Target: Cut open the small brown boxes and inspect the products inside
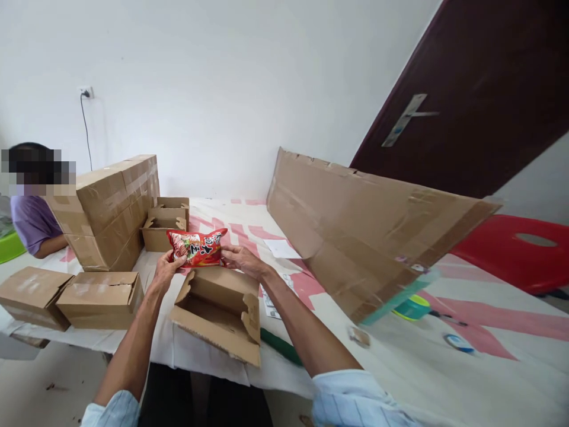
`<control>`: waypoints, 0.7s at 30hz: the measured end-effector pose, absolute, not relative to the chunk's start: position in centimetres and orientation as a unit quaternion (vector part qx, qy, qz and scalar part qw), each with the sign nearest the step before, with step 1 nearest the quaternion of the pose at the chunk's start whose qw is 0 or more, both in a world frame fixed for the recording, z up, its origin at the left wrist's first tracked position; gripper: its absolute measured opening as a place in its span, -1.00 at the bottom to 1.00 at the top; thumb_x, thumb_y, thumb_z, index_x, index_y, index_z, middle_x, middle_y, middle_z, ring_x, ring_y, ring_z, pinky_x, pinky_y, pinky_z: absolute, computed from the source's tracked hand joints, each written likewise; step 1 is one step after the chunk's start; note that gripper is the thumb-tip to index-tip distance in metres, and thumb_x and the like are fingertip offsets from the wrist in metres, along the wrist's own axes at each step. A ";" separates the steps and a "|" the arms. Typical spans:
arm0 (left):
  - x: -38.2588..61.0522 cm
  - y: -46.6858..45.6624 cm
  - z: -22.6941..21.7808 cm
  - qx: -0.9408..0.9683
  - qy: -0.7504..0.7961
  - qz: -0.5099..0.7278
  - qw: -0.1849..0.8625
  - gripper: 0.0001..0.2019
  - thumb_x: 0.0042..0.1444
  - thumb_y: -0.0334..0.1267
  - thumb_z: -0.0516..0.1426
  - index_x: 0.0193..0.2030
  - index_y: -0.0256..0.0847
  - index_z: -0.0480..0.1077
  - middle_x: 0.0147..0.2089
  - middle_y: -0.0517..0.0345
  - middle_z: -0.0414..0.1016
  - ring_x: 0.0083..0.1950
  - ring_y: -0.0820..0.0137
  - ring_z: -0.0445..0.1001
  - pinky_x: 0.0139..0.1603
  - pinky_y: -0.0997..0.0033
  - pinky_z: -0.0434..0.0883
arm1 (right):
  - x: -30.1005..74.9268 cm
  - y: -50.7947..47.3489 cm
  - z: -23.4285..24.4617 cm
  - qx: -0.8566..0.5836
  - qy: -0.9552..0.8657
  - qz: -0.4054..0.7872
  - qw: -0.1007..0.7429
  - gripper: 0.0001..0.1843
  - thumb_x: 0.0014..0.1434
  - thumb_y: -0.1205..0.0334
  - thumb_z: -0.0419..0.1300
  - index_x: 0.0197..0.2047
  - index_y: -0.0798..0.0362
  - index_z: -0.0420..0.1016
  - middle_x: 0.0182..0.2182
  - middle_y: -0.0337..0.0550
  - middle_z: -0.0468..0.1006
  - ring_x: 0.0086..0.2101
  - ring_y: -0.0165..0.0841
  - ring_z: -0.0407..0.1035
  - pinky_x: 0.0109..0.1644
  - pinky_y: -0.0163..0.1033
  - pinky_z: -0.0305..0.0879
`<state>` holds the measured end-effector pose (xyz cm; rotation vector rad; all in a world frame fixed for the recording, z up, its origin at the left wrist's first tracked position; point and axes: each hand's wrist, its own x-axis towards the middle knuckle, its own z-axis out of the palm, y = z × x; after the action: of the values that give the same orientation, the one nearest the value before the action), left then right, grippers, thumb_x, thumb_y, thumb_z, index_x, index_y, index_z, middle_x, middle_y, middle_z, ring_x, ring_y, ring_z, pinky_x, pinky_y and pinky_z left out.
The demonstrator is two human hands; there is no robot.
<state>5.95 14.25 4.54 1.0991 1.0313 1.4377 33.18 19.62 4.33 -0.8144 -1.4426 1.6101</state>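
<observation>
Red packet (200, 247), held two-handed

Was held at the far side of an open box (214, 339). Left hand (165, 271) pinched the packet's left end; right hand (243, 262) pinched its right end. A closed box (95, 302) stood near left.

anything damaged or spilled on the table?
Mostly fine. The big cardboard panel to the right has a ragged, nicked top edge, so it looks worn. No spill shows; the red packet in the left hand and right hand looks intact.
</observation>
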 end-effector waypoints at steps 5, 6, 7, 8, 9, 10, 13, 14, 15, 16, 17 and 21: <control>4.9 12.3 2.4 0.442 0.448 0.582 0.515 -0.47 -0.27 -0.02 0.55 -0.19 -0.29 0.62 -0.29 0.04 0.71 -0.39 0.33 0.63 -0.32 0.40 0.54 | 31.3 17.6 1.3 -0.309 -0.578 0.652 0.382 -0.46 0.06 -0.17 0.50 0.01 -0.02 0.68 -0.09 -0.07 0.74 -0.17 -0.21 0.64 -0.07 -0.14 0.55; 4.6 11.9 2.1 0.440 0.452 0.580 0.515 -0.48 -0.25 -0.02 0.55 -0.18 -0.29 0.63 -0.30 0.04 0.71 -0.39 0.33 0.63 -0.31 0.40 0.55 | 30.7 17.3 0.8 -0.305 -0.577 0.655 0.381 -0.44 0.06 -0.18 0.49 0.02 -0.02 0.67 -0.07 -0.06 0.74 -0.14 -0.19 0.65 -0.03 -0.11 0.55; 4.4 11.6 1.9 0.439 0.455 0.580 0.514 -0.48 -0.24 -0.02 0.54 -0.18 -0.29 0.63 -0.30 0.04 0.71 -0.39 0.33 0.63 -0.31 0.40 0.55 | 30.3 17.2 0.2 -0.301 -0.575 0.658 0.382 -0.42 0.06 -0.20 0.48 0.03 -0.01 0.67 -0.05 -0.06 0.73 -0.12 -0.18 0.64 0.01 -0.08 0.54; 4.2 11.3 1.7 0.437 0.457 0.579 0.514 -0.49 -0.23 -0.02 0.54 -0.18 -0.29 0.63 -0.30 0.04 0.71 -0.39 0.33 0.63 -0.31 0.41 0.55 | 29.8 17.1 -0.2 -0.297 -0.573 0.660 0.385 -0.41 0.05 -0.21 0.49 0.02 0.00 0.67 -0.05 -0.04 0.73 -0.11 -0.17 0.64 0.03 -0.06 0.53; 4.1 11.2 1.6 0.437 0.458 0.579 0.514 -0.49 -0.22 -0.03 0.54 -0.17 -0.28 0.63 -0.29 0.04 0.72 -0.38 0.32 0.64 -0.31 0.41 0.55 | 29.5 17.2 -0.6 -0.294 -0.570 0.660 0.391 -0.40 0.03 -0.21 0.50 0.01 0.01 0.67 -0.05 -0.03 0.73 -0.11 -0.15 0.64 0.06 -0.04 0.53; 3.9 11.2 1.6 0.437 0.458 0.579 0.514 -0.49 -0.21 -0.02 0.54 -0.16 -0.28 0.64 -0.27 0.03 0.72 -0.37 0.32 0.64 -0.30 0.40 0.56 | 29.2 17.4 -0.8 -0.292 -0.567 0.659 0.398 -0.39 0.01 -0.21 0.51 0.00 0.03 0.67 -0.05 -0.03 0.73 -0.10 -0.15 0.64 0.08 -0.02 0.52; 3.7 12.2 1.8 0.441 0.453 0.574 0.521 -0.46 -0.19 -0.01 0.53 -0.08 -0.26 0.64 -0.18 -0.01 0.73 -0.31 0.29 0.67 -0.25 0.39 0.57 | 29.0 18.4 -1.3 -0.292 -0.559 0.647 0.428 -0.41 0.00 -0.16 0.52 -0.01 0.03 0.67 -0.05 -0.03 0.73 -0.09 -0.15 0.62 0.13 0.01 0.49; 3.6 12.8 1.8 0.444 0.451 0.571 0.523 -0.45 -0.19 -0.01 0.53 -0.07 -0.25 0.64 -0.17 -0.02 0.73 -0.29 0.28 0.67 -0.25 0.40 0.56 | 29.0 18.8 -1.3 -0.294 -0.556 0.643 0.437 -0.42 0.00 -0.15 0.52 -0.02 0.03 0.66 -0.04 -0.04 0.73 -0.08 -0.16 0.62 0.13 0.00 0.49; 3.5 13.4 1.9 0.446 0.451 0.567 0.526 -0.45 -0.19 -0.01 0.53 -0.08 -0.25 0.64 -0.16 -0.03 0.73 -0.29 0.28 0.67 -0.27 0.42 0.55 | 29.1 19.2 -1.3 -0.296 -0.553 0.640 0.444 -0.42 -0.01 -0.15 0.53 -0.02 0.02 0.66 -0.04 -0.04 0.73 -0.09 -0.16 0.62 0.13 -0.01 0.49; 3.5 14.1 1.9 0.447 0.451 0.563 0.528 -0.45 -0.21 -0.01 0.53 -0.10 -0.26 0.64 -0.17 -0.03 0.73 -0.29 0.28 0.67 -0.29 0.44 0.53 | 29.3 19.6 -1.3 -0.299 -0.551 0.638 0.447 -0.42 -0.03 -0.15 0.54 -0.03 0.03 0.66 -0.05 -0.04 0.73 -0.10 -0.16 0.62 0.11 -0.01 0.50; 3.5 14.7 1.8 0.448 0.453 0.559 0.531 -0.46 -0.23 -0.01 0.54 -0.12 -0.26 0.64 -0.18 -0.03 0.73 -0.29 0.29 0.67 -0.32 0.46 0.51 | 29.5 19.9 -1.3 -0.303 -0.550 0.638 0.447 -0.41 -0.05 -0.15 0.54 -0.04 0.03 0.67 -0.07 -0.04 0.73 -0.13 -0.17 0.62 0.08 -0.02 0.51; 3.9 16.6 1.0 0.442 0.458 0.541 0.549 -0.46 -0.27 -0.01 0.55 -0.17 -0.28 0.63 -0.26 0.00 0.72 -0.33 0.30 0.66 -0.34 0.47 0.48 | 30.3 20.9 -1.5 -0.322 -0.545 0.643 0.432 -0.40 -0.13 -0.13 0.59 -0.11 0.06 0.67 -0.19 -0.06 0.75 -0.23 -0.19 0.63 -0.05 -0.08 0.55</control>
<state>3.86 16.63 0.96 1.0472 1.0854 1.2806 30.28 20.90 -1.46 -0.8020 -1.3587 1.6023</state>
